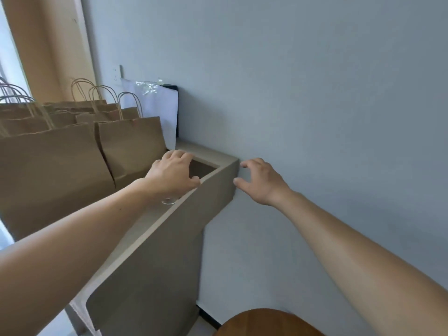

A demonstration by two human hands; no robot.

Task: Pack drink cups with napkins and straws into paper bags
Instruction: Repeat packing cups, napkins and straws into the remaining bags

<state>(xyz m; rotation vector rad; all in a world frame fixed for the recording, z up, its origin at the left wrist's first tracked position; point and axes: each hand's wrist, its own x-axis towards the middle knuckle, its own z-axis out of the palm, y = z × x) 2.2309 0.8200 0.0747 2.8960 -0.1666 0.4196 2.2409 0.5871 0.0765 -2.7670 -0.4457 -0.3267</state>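
A row of paper bags (131, 144) stands to the left of the left hand (173, 174), whose fingers curl down around a clear cup (169, 201) in the mouth of an open bag (157, 263). Just right of that bag's corner, the right hand (263, 181) hovers with fingers spread, holding nothing.

Soft daylight spills from the blown-out window strip (5, 57) at the left edge, paling the tops of the brown paper carrier bags (48, 170), lighting the plain grey-blue painted wall (315, 81) evenly, with mild overall softness and wide-angle bowing of lines toward the corners.
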